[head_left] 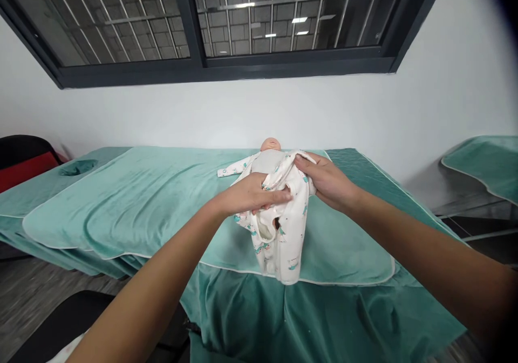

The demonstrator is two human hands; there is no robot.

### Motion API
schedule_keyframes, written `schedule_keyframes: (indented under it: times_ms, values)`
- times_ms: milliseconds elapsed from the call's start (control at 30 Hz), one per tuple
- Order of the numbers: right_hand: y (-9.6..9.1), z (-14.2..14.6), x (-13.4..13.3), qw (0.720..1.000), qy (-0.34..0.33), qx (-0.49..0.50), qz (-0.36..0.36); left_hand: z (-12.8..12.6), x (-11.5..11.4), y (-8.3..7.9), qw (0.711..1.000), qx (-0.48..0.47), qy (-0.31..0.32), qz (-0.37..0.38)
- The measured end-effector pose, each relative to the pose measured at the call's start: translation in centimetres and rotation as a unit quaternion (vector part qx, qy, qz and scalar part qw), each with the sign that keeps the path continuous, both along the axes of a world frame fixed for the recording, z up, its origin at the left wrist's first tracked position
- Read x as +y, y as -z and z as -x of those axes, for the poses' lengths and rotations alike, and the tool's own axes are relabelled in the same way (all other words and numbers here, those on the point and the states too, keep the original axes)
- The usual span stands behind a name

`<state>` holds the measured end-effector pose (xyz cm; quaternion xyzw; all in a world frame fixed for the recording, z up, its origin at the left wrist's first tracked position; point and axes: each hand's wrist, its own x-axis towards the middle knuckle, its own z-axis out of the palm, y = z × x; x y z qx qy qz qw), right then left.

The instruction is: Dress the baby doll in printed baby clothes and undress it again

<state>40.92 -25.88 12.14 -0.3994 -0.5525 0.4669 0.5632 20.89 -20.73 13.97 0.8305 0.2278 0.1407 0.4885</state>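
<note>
A baby doll [270, 152] lies on its back on a teal-covered bed [154, 201], head toward the wall. A white patterned baby garment [283, 233] is partly on it, one sleeve spread out to the left. My left hand [253, 193] is closed on a bunch of the garment over the doll's lower body. My right hand [326, 179] grips the garment's right edge beside the doll's chest. The lower end of the garment hangs down over the near edge of the bed.
A teal towel [101, 212] covers the bed top. A face hole [76, 167] shows at the bed's far left. A second teal-covered bed [485, 163] stands at the right. A red and black seat [24, 161] is at the left. A dark window runs along the wall above.
</note>
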Motion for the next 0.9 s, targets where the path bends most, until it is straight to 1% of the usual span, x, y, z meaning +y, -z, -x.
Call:
schedule_keyframes:
  times_ms: [67,133,233,267,333,400,467,500,567,633,667,700,767,833,900]
  values:
    - [0.2,0.5,0.1,1.0,0.001,0.001,-0.003,-0.3,-0.4,0.2,1.0,0.003,0.012,0.017]
    - [0.4,0.9,0.1,1.0,-0.003,0.016,-0.006,-0.7,-0.8,0.7,1.0,-0.013,-0.004,0.024]
    - [0.4,1.1,0.1,0.998,-0.01,0.053,-0.011,-1.3,-1.1,1.5,0.992,-0.076,-0.086,0.046]
    - [0.4,1.0,0.1,0.998,-0.012,0.058,-0.01,-1.4,-1.0,1.7,0.986,-0.104,-0.112,0.064]
    - [0.5,0.6,0.1,0.999,-0.008,0.048,-0.01,-1.5,-0.7,1.9,0.97,-0.159,-0.142,0.113]
    - [0.8,0.1,0.3,1.0,0.004,0.002,-0.014,-1.4,-0.4,1.9,0.949,-0.217,-0.156,0.165]
    - [1.3,-0.6,0.3,0.996,0.005,-0.082,-0.017,-1.3,-0.2,1.8,0.927,-0.27,-0.163,0.202]
    - [1.5,-0.8,0.2,0.992,-0.007,-0.126,-0.014,-1.3,-0.1,1.8,0.919,-0.289,-0.164,0.213]
    - [1.9,-1.1,0.1,0.981,-0.054,-0.187,0.003,-1.1,0.0,1.9,0.909,-0.306,-0.162,0.233]
    - [2.2,-1.2,-0.1,0.972,-0.106,-0.207,0.032,-1.0,0.0,2.2,0.907,-0.297,-0.152,0.255]
    - [2.2,-1.1,-0.2,0.97,-0.119,-0.207,0.048,-1.0,0.0,2.4,0.907,-0.289,-0.145,0.268]
    - [2.2,-1.0,-0.2,0.971,-0.118,-0.199,0.062,-1.0,0.0,2.6,0.907,-0.281,-0.139,0.281]
    - [2.1,-0.7,0.0,0.984,-0.079,-0.142,0.067,-0.9,0.0,2.9,0.909,-0.264,-0.128,0.297]
    - [1.8,-0.3,0.4,0.998,-0.026,-0.04,0.05,-0.8,0.1,3.1,0.915,-0.239,-0.122,0.302]
    - [1.3,0.0,0.9,0.998,0.006,0.059,0.034,-0.4,0.2,3.1,0.928,-0.199,-0.107,0.296]
